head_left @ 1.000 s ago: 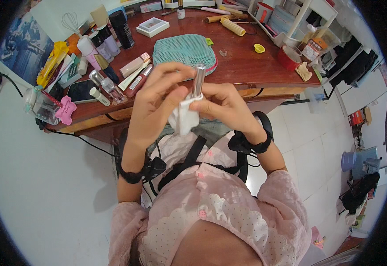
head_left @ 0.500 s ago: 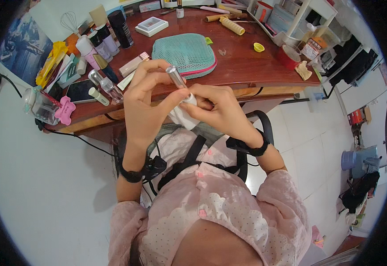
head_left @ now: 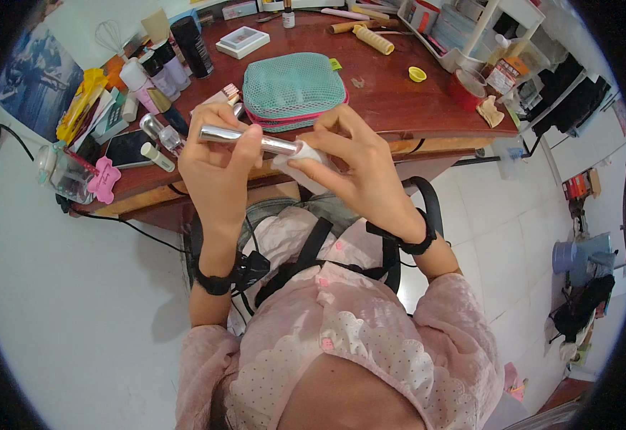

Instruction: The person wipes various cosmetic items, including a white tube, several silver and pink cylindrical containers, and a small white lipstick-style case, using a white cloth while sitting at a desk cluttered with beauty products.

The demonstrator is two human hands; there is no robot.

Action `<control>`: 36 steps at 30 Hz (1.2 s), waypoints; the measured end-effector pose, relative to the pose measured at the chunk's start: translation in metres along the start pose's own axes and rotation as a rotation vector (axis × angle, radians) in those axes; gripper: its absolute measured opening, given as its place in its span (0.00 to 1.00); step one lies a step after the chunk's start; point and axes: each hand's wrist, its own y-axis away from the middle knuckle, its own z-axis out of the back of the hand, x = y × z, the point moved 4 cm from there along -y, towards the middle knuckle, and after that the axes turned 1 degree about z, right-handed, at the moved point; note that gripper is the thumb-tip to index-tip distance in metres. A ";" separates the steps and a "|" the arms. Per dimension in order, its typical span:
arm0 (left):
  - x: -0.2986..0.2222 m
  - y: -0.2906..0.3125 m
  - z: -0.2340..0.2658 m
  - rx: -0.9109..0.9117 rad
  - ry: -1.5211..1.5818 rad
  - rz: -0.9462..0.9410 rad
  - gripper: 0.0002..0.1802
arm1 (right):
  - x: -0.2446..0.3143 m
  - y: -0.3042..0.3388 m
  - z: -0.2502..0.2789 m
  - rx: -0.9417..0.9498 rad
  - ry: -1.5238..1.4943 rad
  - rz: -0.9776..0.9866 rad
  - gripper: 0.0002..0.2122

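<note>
A slim, shiny silver cosmetic tube (head_left: pixel 277 145) lies nearly level between my hands, in front of the desk edge. My left hand (head_left: pixel 216 161) pinches it between thumb and fingers near its left part. Over its right end is a white tissue (head_left: pixel 306 172), gripped by the fingers of my right hand (head_left: pixel 359 161). The tissue covers that end, so its shape is hidden. Just beyond my hands sits a turquoise mesh pouch (head_left: pixel 295 82) with a pink zip. Close to my left hand, a small pale-capped tube (head_left: pixel 157 156) stands among other cosmetics.
Bottles and spray cans (head_left: pixel 162 72) crowd the desk's left side, with a phone (head_left: pixel 128 148) and a glass jar (head_left: pixel 66 175) nearer. Farther back are a white box (head_left: pixel 243 41) and a yellow roll (head_left: pixel 374 39). A red tin (head_left: pixel 465 92) stands at the right by a white rack (head_left: pixel 488 32).
The silver tube has swung from steeply tilted to almost level. My left hand has shifted a little left and lower, and my right hand has turned with the tissue on the tube's end.
</note>
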 end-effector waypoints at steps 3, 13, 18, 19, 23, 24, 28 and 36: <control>0.008 -0.001 0.000 0.002 0.151 0.050 0.07 | 0.000 0.000 0.001 0.024 -0.029 -0.035 0.10; 0.007 0.003 -0.019 0.285 0.256 0.297 0.13 | -0.008 0.001 0.006 0.199 -0.224 -0.288 0.11; 0.011 0.002 -0.016 0.213 0.242 0.223 0.11 | 0.002 0.000 0.014 -0.071 -0.107 -0.084 0.09; 0.015 0.001 -0.013 0.188 0.268 0.217 0.10 | 0.004 0.000 0.015 -0.068 -0.108 -0.084 0.09; 0.015 0.006 -0.013 0.216 0.510 0.302 0.09 | 0.012 0.003 0.019 -0.129 -0.032 0.106 0.11; 0.014 0.006 -0.014 0.213 0.511 0.303 0.09 | 0.013 0.004 0.020 -0.161 -0.030 0.205 0.12; 0.013 0.008 -0.018 0.237 0.574 0.374 0.09 | 0.009 0.001 0.024 -0.068 -0.123 0.177 0.14; 0.015 0.012 -0.022 0.298 0.588 0.498 0.09 | -0.016 0.003 0.011 0.105 -0.726 -0.163 0.12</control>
